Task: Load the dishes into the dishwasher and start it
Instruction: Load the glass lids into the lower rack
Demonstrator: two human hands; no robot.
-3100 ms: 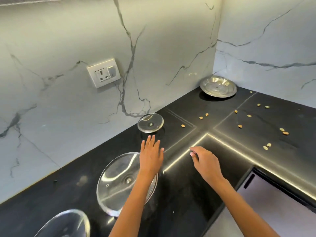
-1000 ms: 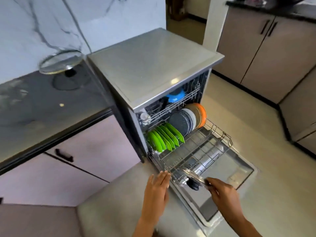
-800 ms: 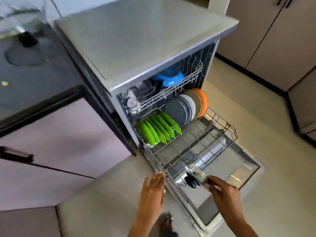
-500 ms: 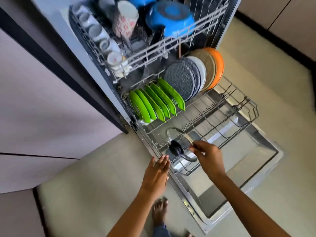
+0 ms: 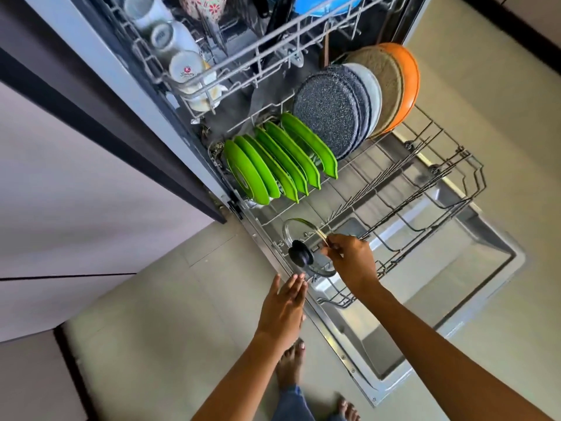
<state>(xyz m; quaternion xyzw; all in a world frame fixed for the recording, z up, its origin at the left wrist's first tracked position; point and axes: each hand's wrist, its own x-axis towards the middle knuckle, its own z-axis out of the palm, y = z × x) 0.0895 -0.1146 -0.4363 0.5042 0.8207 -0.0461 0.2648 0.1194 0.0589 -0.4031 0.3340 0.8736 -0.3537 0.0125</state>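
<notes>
Right hand (image 5: 349, 256) pinching rim of round clear glass lid with black knob (image 5: 303, 252), lid on edge, knob toward person, at front-left corner of pulled-out wire lower rack (image 5: 425, 189). Left hand (image 5: 283, 308) open, fingers straight, just below lid, not touching. Green plates (image 5: 273, 162) stand farther back in rack. Versus half-second ago: lid lower among tines, camera closer.

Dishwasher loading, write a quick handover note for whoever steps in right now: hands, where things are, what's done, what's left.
Right hand pinches the rim of the glass lid, standing it in the front of the lower rack.
Left hand is open, hovering beside the rack, holding nothing.
Done: green plates and larger plates racked; cups in the upper rack.
Left: seat the lid, slide the rack in, shut the door, start.
</notes>
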